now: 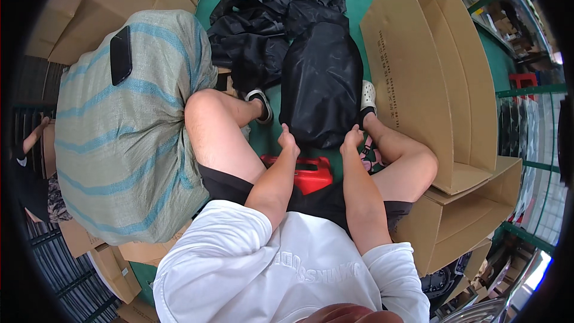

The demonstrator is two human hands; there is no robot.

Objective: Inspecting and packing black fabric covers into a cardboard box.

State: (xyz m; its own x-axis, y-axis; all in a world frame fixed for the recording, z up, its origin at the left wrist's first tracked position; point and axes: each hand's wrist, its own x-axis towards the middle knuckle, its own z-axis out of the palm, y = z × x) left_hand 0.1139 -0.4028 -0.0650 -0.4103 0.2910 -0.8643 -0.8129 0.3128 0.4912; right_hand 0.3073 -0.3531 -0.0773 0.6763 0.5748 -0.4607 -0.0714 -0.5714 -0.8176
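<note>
Between my legs lies a black bag (pixel 321 84), bulging and smooth, its rounded far end pointing away from me. My left hand (pixel 289 140) grips the near left corner of the bag, fingers closed on its edge. At the near right corner my right hand (pixel 353 137) is closed on the bag in the same way. The fingertips of both hands are partly hidden. Beyond and to the left of the bag, a crumpled heap of black sheeting (pixel 257 30) spreads over the green floor.
A large woven sack (pixel 125 143) with blue stripes stands at my left, a phone (pixel 121 55) on top. Open cardboard boxes (pixel 412 78) stand at my right. A red plastic stool (pixel 314 173) is under me. Another person (pixel 36 167) is at the far left.
</note>
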